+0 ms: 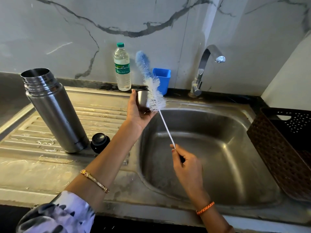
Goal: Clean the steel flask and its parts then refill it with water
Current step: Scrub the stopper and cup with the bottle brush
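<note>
The head view looks down on a steel sink [210, 165] with a ribbed drainboard [33, 132] to its left. The left arm reaches forward and up from the lower left, its forearm crossing the drainboard's inner edge, a gold bangle [94, 180] above a patterned sleeve [67, 212]. The left hand [139, 113] is turned palm up over the sink's rear left corner, thumb and fingers curled round a small steel cup [143, 100] — the flask's cap — held with its mouth tilted toward the right. The right arm comes in from the bottom edge, an orange thread band [205, 207] at the wrist, and rises over the basin. The right hand [186, 163] pinches the lower end of a bottle brush [156, 96] between thumb and curled fingers, the thin white stem slanting up and left from the fingertips. The brush's white bristles lie against the cup's mouth; how far they go in I cannot tell, and the blue tip stands above the cup, in front of a blue holder [162, 78]. The flask [52, 108] stands open and upright on the wet drainboard, well left of both hands, with a black stopper [100, 142] just beside its base. A water bottle [122, 68] stands at the back ledge — near the brush tip. A tap [207, 64] arches over the sink's rear, and a brown basket [269, 148] sits at the right rim.
</note>
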